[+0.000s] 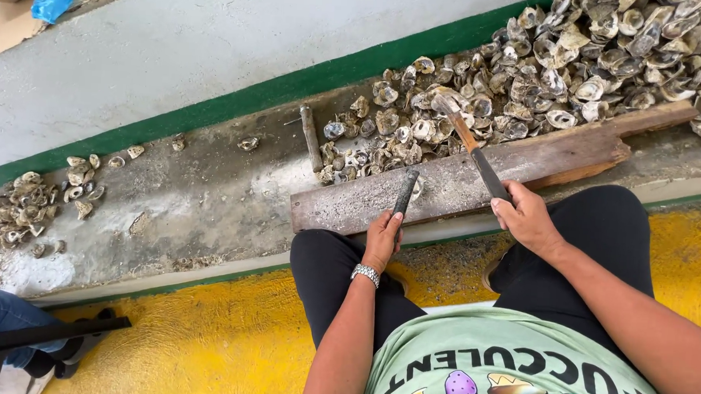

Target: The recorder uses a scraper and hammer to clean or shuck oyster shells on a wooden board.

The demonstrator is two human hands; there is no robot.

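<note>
Gripping a dark chisel [405,193] upright in the left hand [382,239], fingers closed round its shaft, tip resting on a worn wooden plank [528,162]. Right hand [525,218] clenched on a hammer [469,139], head raised over the oyster shells [581,65] heaped behind the plank.

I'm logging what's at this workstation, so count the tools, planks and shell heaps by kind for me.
Hammers: 1, in the right hand, head over the shells
Metal rods: 2, one in the left hand, one lying loose
Wooden planks: 1
Shell heaps: 2, large and small
Total: 6
</note>
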